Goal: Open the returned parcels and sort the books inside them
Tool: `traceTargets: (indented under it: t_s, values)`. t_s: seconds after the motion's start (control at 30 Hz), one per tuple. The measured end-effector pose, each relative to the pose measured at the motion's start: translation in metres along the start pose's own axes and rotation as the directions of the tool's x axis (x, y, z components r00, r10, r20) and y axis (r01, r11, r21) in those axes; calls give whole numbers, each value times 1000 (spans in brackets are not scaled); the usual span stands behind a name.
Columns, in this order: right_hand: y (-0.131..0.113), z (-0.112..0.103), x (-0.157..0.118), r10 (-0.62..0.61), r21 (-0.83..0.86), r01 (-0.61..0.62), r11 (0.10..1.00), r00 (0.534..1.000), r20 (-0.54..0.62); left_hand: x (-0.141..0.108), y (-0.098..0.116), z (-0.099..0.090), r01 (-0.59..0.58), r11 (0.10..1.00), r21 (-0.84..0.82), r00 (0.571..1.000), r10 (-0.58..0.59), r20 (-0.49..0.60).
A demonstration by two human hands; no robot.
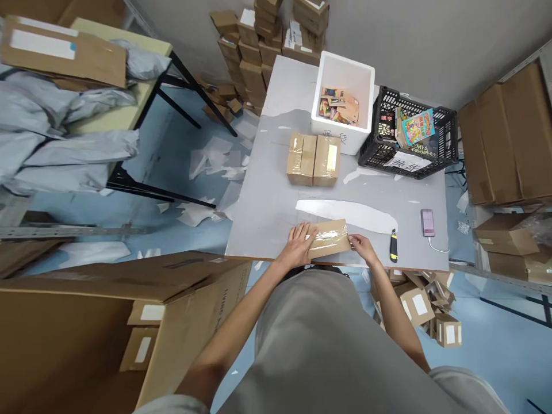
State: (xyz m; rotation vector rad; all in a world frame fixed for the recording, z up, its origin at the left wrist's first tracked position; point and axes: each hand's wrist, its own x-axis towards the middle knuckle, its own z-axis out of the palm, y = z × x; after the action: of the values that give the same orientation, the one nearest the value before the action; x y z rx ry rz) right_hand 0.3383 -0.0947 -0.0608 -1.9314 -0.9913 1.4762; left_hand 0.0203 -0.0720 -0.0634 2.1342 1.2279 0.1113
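A flat brown cardboard parcel [330, 239] with shiny clear tape lies at the front edge of the grey table [267, 201]. My left hand [297, 246] rests on its left end with the fingers spread over the cardboard. At the parcel's right end, my right hand [361, 246] pinches the edge between thumb and fingers. Behind the parcel is a long white paper strip [349, 215]. A black and yellow cutter [394, 246] lies to the right of my right hand. Two taped brown boxes [314, 160] sit side by side farther back.
A white foam box [342, 129] and a black crate [414, 152] with books stand at the table's back. A phone [428, 223] with a cable lies right. A big open carton [194, 322] is at the lower left; boxes [416, 305] lie on the floor right.
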Motion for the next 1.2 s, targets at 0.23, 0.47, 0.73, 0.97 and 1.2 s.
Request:
traceTargets:
  t_s: [0.23,0.47,0.73,0.97,1.2]
  values:
    - [0,23,-25,61,36,-59,998,996,-70,-35,-41,8,249,955,-162,950,-273,-152]
    - [-12,58,-59,77,113,-61,992,987,-138,-53,-86,17,250,852,-460,966,-254,54]
    - [-24,69,-68,49,102,-13,995,930,-363,-35,-83,-13,202,807,-555,959,-278,-56]
    - [-38,71,-38,-22,-94,-21,995,900,-435,-2,-81,-24,313,769,-558,916,-400,-37]
    - [-54,78,4,-63,-306,-78,949,903,-425,21,-86,-23,298,780,-550,921,-387,-50]
